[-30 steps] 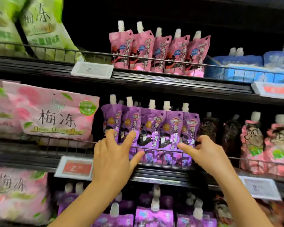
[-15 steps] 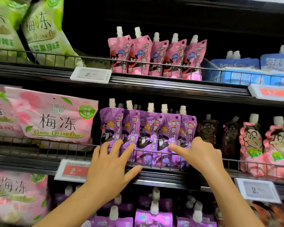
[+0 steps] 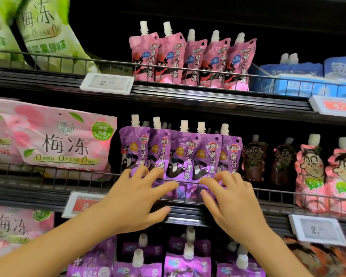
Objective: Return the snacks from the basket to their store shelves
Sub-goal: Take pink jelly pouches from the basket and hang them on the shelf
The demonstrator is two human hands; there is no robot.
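Head view, middle shelf. Item: row of purple jelly pouches [image 3: 181,154], five white-capped spouts across the front, more caps showing behind; they stand upright behind the wire rail [image 3: 68,173] of the middle shelf [image 3: 38,193].

My left hand [image 3: 136,198]: fingers spread and only lightly bent, fingertips resting on the lower fronts of the two leftmost purple pouches at rail height, thumb stretched out along the shelf's front edge below. It holds nothing.

My right hand [image 3: 231,198]: fingers spread and bent at the knuckles, tips on the lower fronts of the two rightmost purple pouches and on the rail, thumb pointing left toward my other hand. Nothing pinched that I can see. The two hands are near each other but apart, the centre pouch between them.

Same shelf, left: pink plum-jelly bags [image 3: 56,138], lying tilted. Right: dark cartoon-face pouches [image 3: 255,158], then pink cartoon-face pouches [image 3: 310,172].

Upper shelf: green bags [image 3: 48,35] at left, five pink jelly pouches [image 3: 192,60] in the centre, blue packs [image 3: 296,76] at right. White price tag [image 3: 107,83] reading 2.50 clipped to its edge.

Lower shelf: further purple spouted pouches [image 3: 186,264], partly blurred. Second white price tag [image 3: 318,229] at lower right.
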